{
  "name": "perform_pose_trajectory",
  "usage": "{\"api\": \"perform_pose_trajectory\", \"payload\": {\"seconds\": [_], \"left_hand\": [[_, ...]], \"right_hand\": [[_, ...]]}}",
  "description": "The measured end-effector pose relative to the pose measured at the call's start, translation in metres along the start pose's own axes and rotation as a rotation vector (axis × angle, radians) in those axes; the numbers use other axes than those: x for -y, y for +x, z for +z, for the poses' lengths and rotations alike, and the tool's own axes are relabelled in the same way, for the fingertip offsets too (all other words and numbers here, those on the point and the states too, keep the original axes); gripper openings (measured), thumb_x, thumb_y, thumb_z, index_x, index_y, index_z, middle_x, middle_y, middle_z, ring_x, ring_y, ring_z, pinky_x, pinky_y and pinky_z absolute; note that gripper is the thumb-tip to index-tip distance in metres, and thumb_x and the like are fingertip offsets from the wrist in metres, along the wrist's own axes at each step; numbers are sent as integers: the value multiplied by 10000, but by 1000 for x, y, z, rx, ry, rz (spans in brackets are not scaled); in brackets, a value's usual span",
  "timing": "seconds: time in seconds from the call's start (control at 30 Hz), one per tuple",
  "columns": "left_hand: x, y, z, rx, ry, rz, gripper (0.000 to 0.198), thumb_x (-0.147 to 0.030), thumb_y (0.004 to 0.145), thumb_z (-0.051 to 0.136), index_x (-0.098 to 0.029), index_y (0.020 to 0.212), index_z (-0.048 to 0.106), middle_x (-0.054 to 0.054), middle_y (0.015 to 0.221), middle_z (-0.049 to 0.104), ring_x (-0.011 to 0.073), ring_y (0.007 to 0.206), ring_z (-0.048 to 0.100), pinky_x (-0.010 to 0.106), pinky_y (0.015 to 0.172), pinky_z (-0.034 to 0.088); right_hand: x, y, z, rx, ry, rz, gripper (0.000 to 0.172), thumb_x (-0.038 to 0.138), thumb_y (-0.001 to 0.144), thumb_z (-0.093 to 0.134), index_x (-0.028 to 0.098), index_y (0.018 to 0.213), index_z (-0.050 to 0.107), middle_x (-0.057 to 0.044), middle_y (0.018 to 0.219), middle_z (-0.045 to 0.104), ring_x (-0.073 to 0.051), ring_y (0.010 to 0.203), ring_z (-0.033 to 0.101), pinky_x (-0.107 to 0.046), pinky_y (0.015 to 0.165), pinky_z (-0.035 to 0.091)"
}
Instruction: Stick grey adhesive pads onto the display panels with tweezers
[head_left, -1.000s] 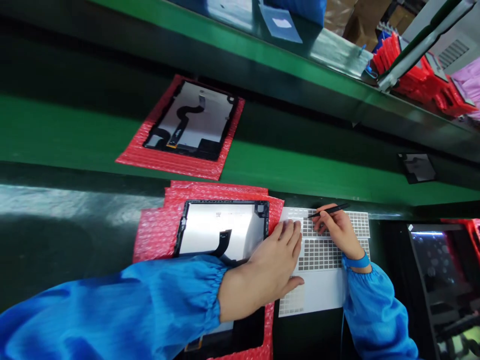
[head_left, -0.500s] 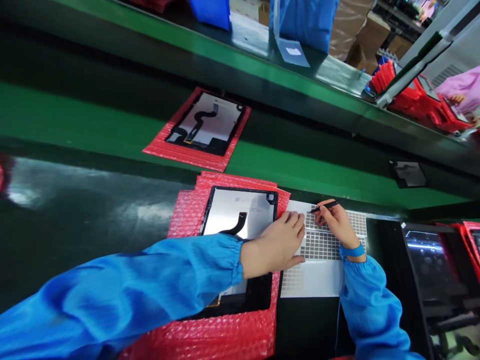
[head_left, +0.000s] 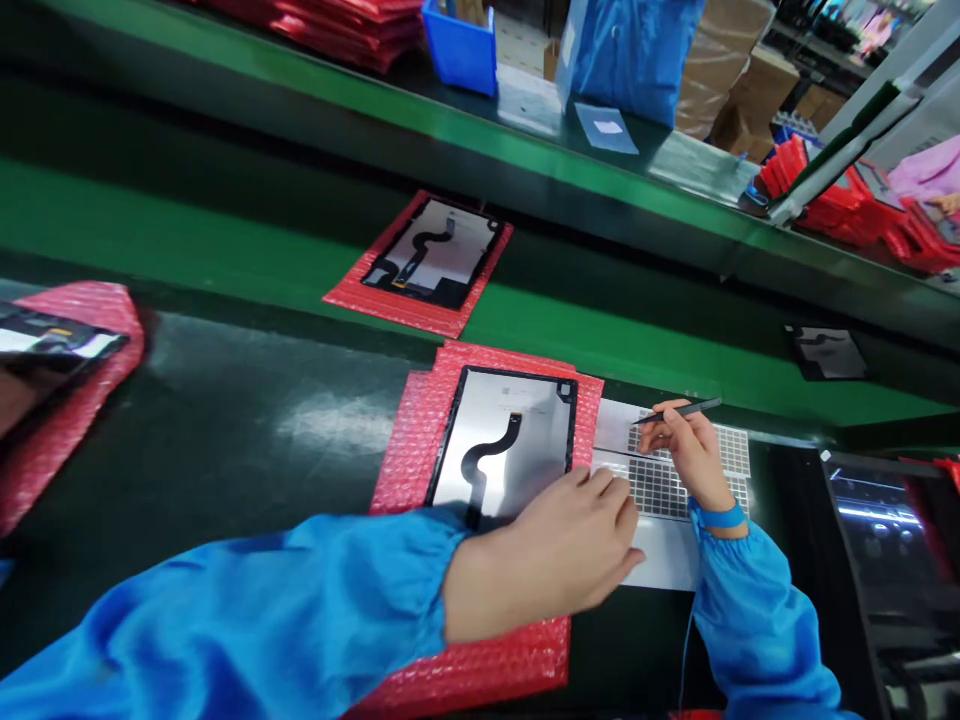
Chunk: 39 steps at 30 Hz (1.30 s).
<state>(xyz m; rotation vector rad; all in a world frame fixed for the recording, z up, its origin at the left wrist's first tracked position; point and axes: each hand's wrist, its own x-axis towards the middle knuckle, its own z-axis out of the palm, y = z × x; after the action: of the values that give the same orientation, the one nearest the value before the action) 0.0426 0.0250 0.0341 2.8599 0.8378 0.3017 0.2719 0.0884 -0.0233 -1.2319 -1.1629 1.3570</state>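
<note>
My right hand (head_left: 694, 455) pinches black tweezers (head_left: 697, 407), their tip over a white sheet with rows of small grey square stickers (head_left: 660, 488). Over the left part of that sheet hangs my left hand (head_left: 559, 545), its fingers bent and its thumb apart, nothing visible in it. Under my left forearm lies a tablet screen (head_left: 517, 390) with its silvery back up, crossed by a curved black flex cable (head_left: 480, 455). The screen rests on red bubble-wrap bags (head_left: 401, 450). My left hand and sleeve hide its lower part.
Behind lies another screen (head_left: 469, 250) on red bubble wrap. A smaller panel (head_left: 829, 353) is at the right. At the left edge a blurred screen (head_left: 60, 345) sits on red wrap, with part of a hand. A blue bin (head_left: 461, 45) stands on the shelf.
My left hand has come off the sheet and moved down, its fingers more bent. The tweezers lie flatter in my right hand. A screen on red wrap has come in at left.
</note>
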Motion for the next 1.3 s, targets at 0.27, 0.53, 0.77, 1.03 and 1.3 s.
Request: {"api": "perform_pose_trajectory", "payload": {"seconds": [0.27,0.53,0.77,1.03,1.3], "left_hand": [[20,-48,3,18,26,-304,381,-338,1030,553,-85,1305,629,123,1024,733,281,818,731,387,577,564],[14,-55,11,-13,60,-311,565,-385,968,652,-45,1414,592,167,1145,704,306,967,679,375,666,578],[17,-56,8,58,59,-268,605,-387,1008,583,-9,1479,547,207,1209,689,311,979,670,423,767,595],[18,-54,9,68,34,-324,631,-406,986,612,-21,1482,554,185,1167,701,307,971,691,374,664,595],[20,-54,11,20,11,-333,662,-411,978,603,16,1480,531,167,1119,694,276,889,701,367,589,585]], "right_hand": [[4,-13,59,203,45,58,366,570,995,693,215,1058,638,-49,796,810,-204,661,798,-319,608,665],[-10,-19,66,254,108,102,299,510,1043,652,216,1096,643,-32,811,787,-169,672,779,-305,638,674],[-10,-19,69,246,58,144,319,555,1030,644,241,1087,637,-23,805,775,-184,675,777,-336,642,684],[-8,-18,68,249,61,155,297,531,1035,646,236,1070,640,-22,809,775,-173,671,774,-342,677,695],[-9,-18,70,218,95,159,314,541,1014,671,234,1072,641,-20,801,777,-175,656,775,-352,669,707]]}}
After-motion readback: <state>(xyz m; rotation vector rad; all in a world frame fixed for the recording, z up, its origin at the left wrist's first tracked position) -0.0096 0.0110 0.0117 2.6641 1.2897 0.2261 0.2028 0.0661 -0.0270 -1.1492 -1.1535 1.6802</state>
